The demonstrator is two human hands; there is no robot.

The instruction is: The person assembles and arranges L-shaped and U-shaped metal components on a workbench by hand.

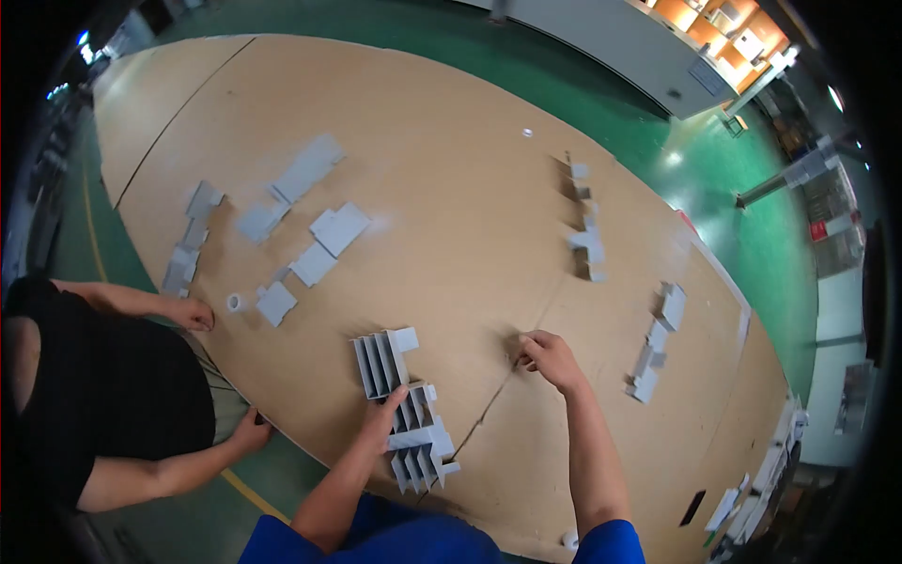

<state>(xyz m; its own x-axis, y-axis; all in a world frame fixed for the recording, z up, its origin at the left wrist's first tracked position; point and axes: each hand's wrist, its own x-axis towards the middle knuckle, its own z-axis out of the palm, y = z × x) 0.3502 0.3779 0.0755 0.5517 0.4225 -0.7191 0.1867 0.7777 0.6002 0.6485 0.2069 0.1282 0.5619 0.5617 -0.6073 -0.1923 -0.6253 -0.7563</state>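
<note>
My left hand (385, 414) is closed on the edge of a grey slotted panel piece (413, 423), a long stepped shape with rows of thin parallel fins and small tabs. The piece rests on the tan table near its front edge, slanting from upper left to lower right. My right hand (550, 357) hovers to the right of it, apart from it, with fingers pinched together; whatever is between them, if anything, is too small to make out. A dark seam in the tabletop runs just beneath that hand.
Grey folded pieces (315, 169) are spread over the left of the tan table (451, 188), with others (587, 226) on the right. A white roll (235, 303) stands near a person in black (141, 395) at the left edge. A black strip (693, 508) lies at lower right.
</note>
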